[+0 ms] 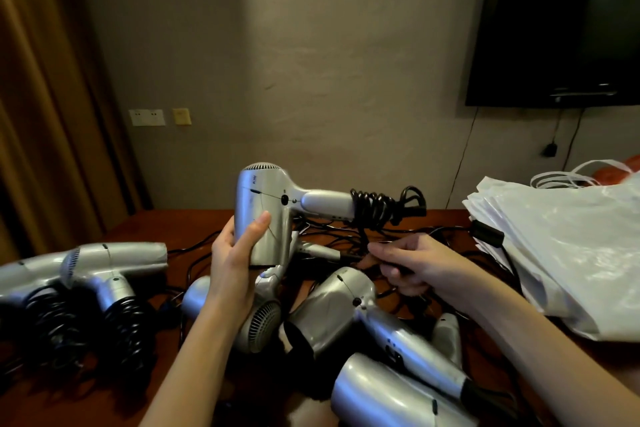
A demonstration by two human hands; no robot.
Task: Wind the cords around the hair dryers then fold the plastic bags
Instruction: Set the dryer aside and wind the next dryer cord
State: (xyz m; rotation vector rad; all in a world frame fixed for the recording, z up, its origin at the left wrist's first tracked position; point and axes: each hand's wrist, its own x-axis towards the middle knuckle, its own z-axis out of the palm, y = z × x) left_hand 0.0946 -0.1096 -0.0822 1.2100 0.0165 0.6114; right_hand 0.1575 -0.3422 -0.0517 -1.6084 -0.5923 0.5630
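Note:
My left hand (232,260) grips the barrel of a silver hair dryer (263,208), held up above the table with its handle pointing right. Black cord (375,208) is coiled around the end of that handle. My right hand (405,262) pinches the loose part of this cord just below the coils. Two silver dryers with wound cords (114,274) lie at the left. Several more dryers (346,308) lie in a heap under my hands among tangled black cords. A stack of white plastic bags (568,246) sits at the right.
The dark wooden table (194,222) stands against a grey wall. A black TV (554,35) hangs at the upper right with cables dangling below it. Brown curtains (41,97) fill the left side. Wall sockets (147,117) sit low on the wall.

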